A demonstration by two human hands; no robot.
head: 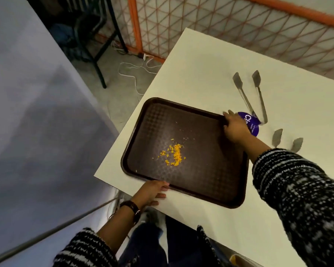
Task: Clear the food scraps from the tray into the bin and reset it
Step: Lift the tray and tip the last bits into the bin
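The brown tray (204, 170) lies flat on the white table (201, 74), close to the table's near-left corner and turned at an angle to its edges; a small heap of yellow-orange food scraps (175, 154) sits a little left of the tray's middle, with a few stray crumbs scattered around it; the right hand (234, 129) lies over the tray's far right corner, its fingers bent over the rim and gripping it, though motion blur hides the fingertips; the left hand (152, 191) is at the near long edge towards the left end, its fingers nearly straight and slightly spread, the uppermost touching the rim and the others lying on the table beside it; a dark watch (132, 207) is on that wrist, and both arms wear black-and-white knit sleeves; just behind the right hand a purple packet (252, 124) with white lettering lies on the table; a pair of metal tongs (243, 97) lies open beyond it, hinge end at the packet; the tips of a second pair (277, 137) show beside the right forearm; beyond the table stands an orange-framed mesh screen (135, 26), and white cables (135, 74) trail on the floor.
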